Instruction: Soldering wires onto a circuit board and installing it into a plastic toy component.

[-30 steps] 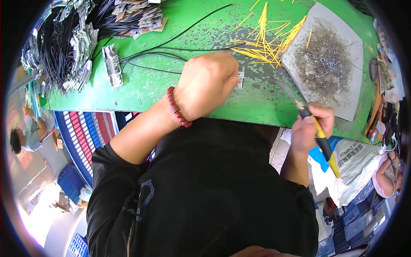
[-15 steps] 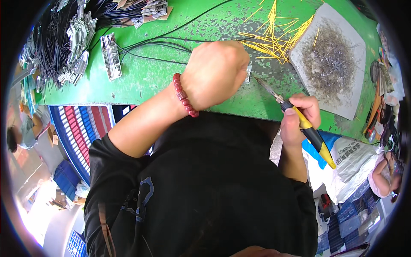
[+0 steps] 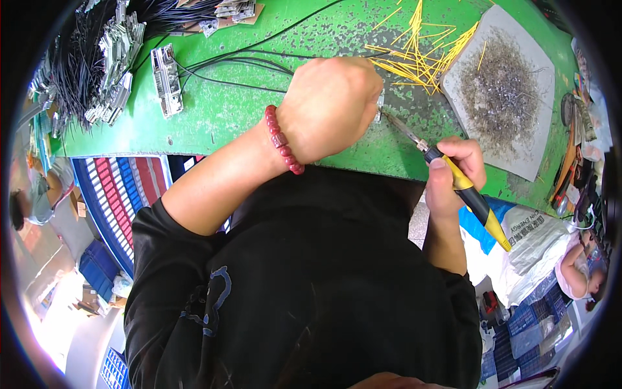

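We note the left hand [image 3: 334,107] back uppermost over the green workbench [image 3: 246,126], a red bead bracelet [image 3: 280,139] at its wrist. Its fingers are curled under and mostly hidden; we cannot tell how tightly they close, or on what.

Just beyond its right edge we make out a small pale metallic piece [image 3: 378,118], partly covered by the hand. Its details are too small for us to read.

The right hand [image 3: 457,172] grips a yellow-and-black soldering iron [image 3: 473,202], thumb and fingers around the handle. The iron slants up and left, its tip at the small piece; contact we cannot confirm. The piece thus lies between the hands, close against the left, well apart from the right fingers.

Black cables [image 3: 243,60] run leftward from behind the left hand, near a silvery metal housing [image 3: 166,81]. Beyond the iron we record thin yellow tubes [image 3: 421,65] strewn beside a grey board [image 3: 453,78] bearing dark residue.
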